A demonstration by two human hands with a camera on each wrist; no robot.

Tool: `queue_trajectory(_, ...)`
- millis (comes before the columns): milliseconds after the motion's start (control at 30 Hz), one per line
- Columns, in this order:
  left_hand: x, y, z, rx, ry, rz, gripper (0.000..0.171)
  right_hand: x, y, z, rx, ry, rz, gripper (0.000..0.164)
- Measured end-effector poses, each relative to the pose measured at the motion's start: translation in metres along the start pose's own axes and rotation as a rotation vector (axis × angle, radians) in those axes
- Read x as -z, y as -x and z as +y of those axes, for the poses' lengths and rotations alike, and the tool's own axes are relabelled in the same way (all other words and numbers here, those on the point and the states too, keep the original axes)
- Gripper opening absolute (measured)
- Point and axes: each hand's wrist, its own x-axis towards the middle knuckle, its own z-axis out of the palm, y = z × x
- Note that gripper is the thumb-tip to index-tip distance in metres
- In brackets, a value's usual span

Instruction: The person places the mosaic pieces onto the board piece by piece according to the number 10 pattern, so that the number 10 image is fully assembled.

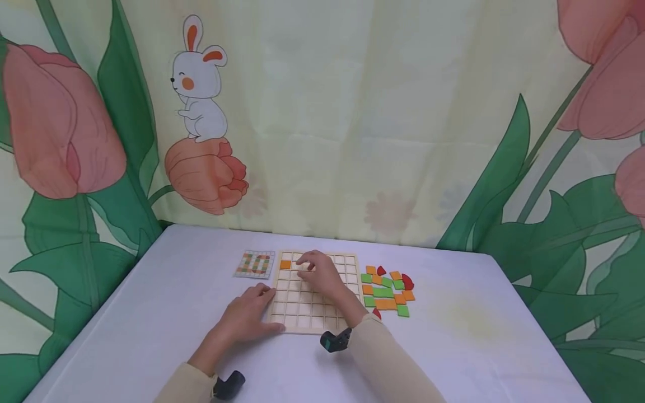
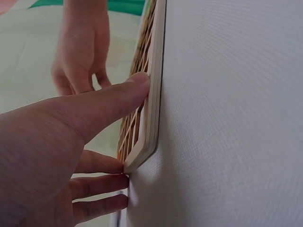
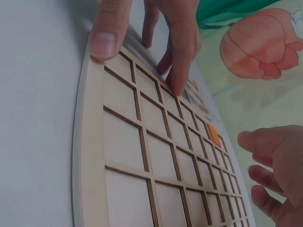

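Note:
A wooden grid board (image 1: 304, 321) lies flat on the white table, with one orange square tile (image 1: 285, 264) in a cell near its far left corner. My left hand (image 1: 247, 314) holds the board's near left corner. In the left wrist view its thumb (image 2: 138, 78) rests on the front rim and its fingertips touch the left side. Over the far part of the grid hovers my right hand (image 1: 325, 275), fingers loosely bent. The right wrist view shows thumb and fingers apart, just beyond the orange tile, and nothing shows between them.
A small pattern card (image 1: 255, 265) lies left of the board. On the right are flat loose pieces: green and orange tiles (image 1: 383, 292) and several red curved pieces (image 1: 407, 281). Behind the table hangs a printed curtain (image 1: 353, 129).

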Motion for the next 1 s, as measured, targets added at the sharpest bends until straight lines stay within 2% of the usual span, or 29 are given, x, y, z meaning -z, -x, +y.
queue_trajectory(167,-0.006,-0.006,0.004,-0.014,0.0,-0.006,0.086,0.018,0.02,0.015,-0.059,-0.008,0.042,0.021)
queue_trajectory(333,-0.002,0.001,-0.004,0.022,-0.007,-0.01,0.086,0.021,0.031,0.019,-0.07,-0.007,0.057,0.022)
queue_trajectory(500,-0.001,0.004,-0.009,0.023,-0.012,-0.009,0.087,0.027,0.045,0.03,-0.101,-0.004,0.1,0.02)
queue_trajectory(733,-0.002,0.003,-0.005,0.014,0.0,-0.014,0.087,0.044,0.064,0.051,-0.203,-0.004,0.157,0.022)
queue_trajectory(1000,0.002,-0.001,0.0,0.0,-0.005,-0.011,0.088,0.063,0.076,0.076,-0.226,0.024,0.218,0.022)
